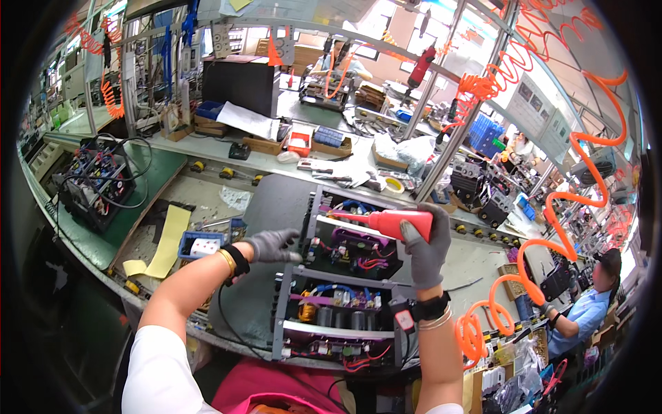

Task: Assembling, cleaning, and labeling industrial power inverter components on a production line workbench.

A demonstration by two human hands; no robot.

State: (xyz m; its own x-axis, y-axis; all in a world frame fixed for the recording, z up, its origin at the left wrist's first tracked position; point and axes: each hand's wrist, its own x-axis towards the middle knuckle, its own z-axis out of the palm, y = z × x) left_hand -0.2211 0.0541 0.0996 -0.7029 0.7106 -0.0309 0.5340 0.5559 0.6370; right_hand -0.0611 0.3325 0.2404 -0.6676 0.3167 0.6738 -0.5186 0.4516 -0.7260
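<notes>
Bottle [403, 225], red and tipped nearly level, is in the air over the right part of the upper chassis [355, 243], and I have it in the right hand [429, 257], with its thin nozzle [350, 217] pointing left across the back half of that chassis; from this one view I cannot tell whether the tip touches anything. As I judge it, too hard a squeeze could put the contents onto wiring where they do not belong, and a dip of the right wrist could catch the nozzle on the frame or a wire. A careless sweep of the left hand [274, 246] could also nudge the chassis sideways under the tip. The right fingers are wrapped around the bottle's base, thumb along its near side, grasping it firmly enough by the look of it. The left fingers are loosely spread and grasp nothing, reaching just beside the chassis's left edge; contact there I cannot confirm. Under these lies the grey board [272, 200], with the lower chassis [338, 334] reaching its front edge and a black cable [222, 310] by its front left corner. Beyond the board's left edge I see a blue bin [187, 245] and a yellow sheet [168, 238]; past its back edge, yellow tape [393, 185].
</notes>
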